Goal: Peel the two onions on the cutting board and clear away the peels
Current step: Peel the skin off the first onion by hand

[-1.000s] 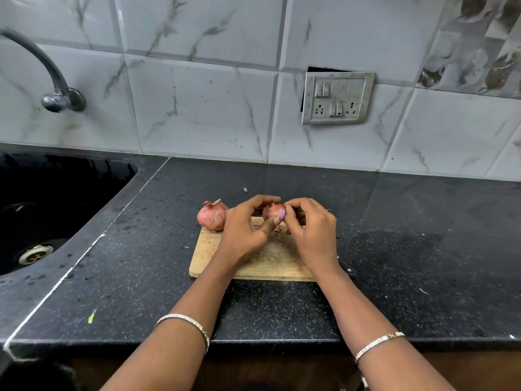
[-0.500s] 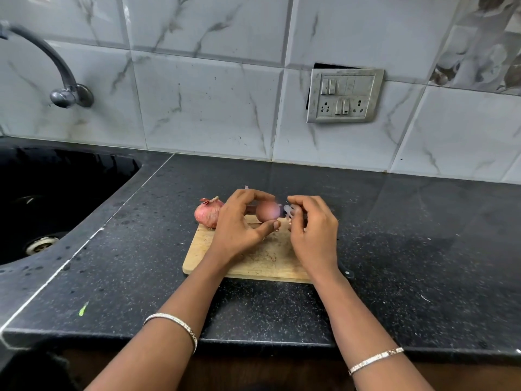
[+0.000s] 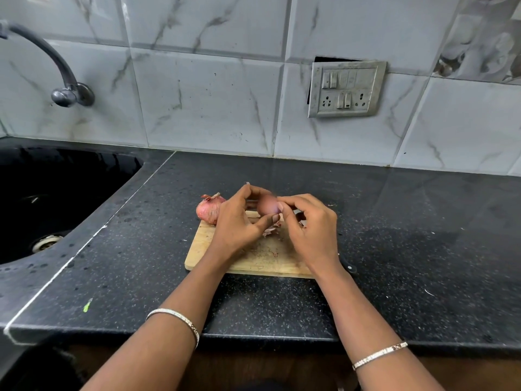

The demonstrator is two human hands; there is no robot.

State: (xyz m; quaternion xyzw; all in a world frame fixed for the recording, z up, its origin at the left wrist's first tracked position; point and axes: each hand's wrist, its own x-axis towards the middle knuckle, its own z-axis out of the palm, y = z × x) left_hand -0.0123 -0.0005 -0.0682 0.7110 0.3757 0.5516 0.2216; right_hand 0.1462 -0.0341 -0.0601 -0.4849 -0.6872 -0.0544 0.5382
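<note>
A small wooden cutting board (image 3: 262, 262) lies on the black counter. My left hand (image 3: 238, 224) grips a smooth pinkish onion (image 3: 267, 206) just above the board, fingers over its top and thumb beneath. My right hand (image 3: 308, 227) touches the onion's right side with curled fingertips, thumb on its skin. A second onion (image 3: 210, 210) in dry reddish skin sits on the board's far left corner. Loose peel scraps (image 3: 272, 230) lie on the board under the held onion.
A black sink (image 3: 56, 198) with a drain lies to the left, a tap (image 3: 62, 80) above it. A dark knife handle (image 3: 349, 267) pokes out at the board's right edge behind my right wrist. The tiled wall carries a switch plate (image 3: 346, 90).
The held onion has turned in my fingers and shows smoother pink surface. My right hand drew back slightly, then returned to the onion's side. The other onion has not moved.
</note>
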